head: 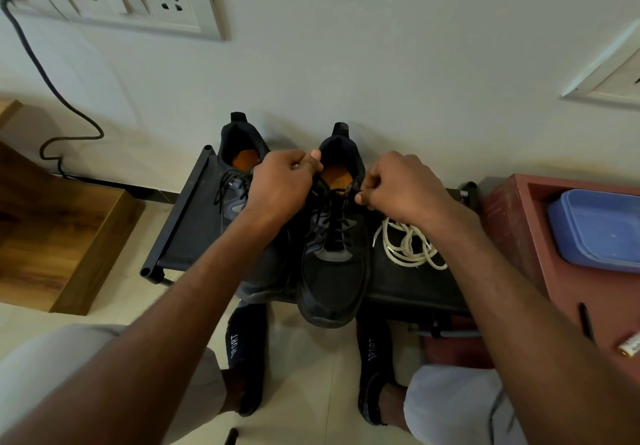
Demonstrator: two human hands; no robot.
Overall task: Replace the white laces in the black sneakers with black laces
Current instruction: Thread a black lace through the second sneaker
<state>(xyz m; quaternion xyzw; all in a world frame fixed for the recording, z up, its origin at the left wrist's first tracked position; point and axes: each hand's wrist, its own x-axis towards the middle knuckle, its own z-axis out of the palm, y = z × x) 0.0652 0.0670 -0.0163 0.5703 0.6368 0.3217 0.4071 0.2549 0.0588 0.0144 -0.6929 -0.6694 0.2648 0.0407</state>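
Note:
Two black sneakers with orange insoles stand on a low black rack [180, 226] against the wall, toes toward me. The left sneaker [235, 174] carries a black lace and is partly hidden by my left forearm. The right sneaker [332, 264] has a black lace [334, 223] threaded up its eyelets. My left hand [282, 181] pinches one end of that lace at the shoe's collar. My right hand [398, 188] pinches the other end on the right side of the collar. A loose pile of white laces [408, 247] lies on the rack, right of that shoe.
A red-brown box [519, 237] holding a blue plastic container [599, 230] stands at the right, with a battery [630, 346] on it. A wooden cabinet [52, 230] sits at the left. A black cable [52, 88] hangs down the wall. My feet in black socks [242, 347] rest below the rack.

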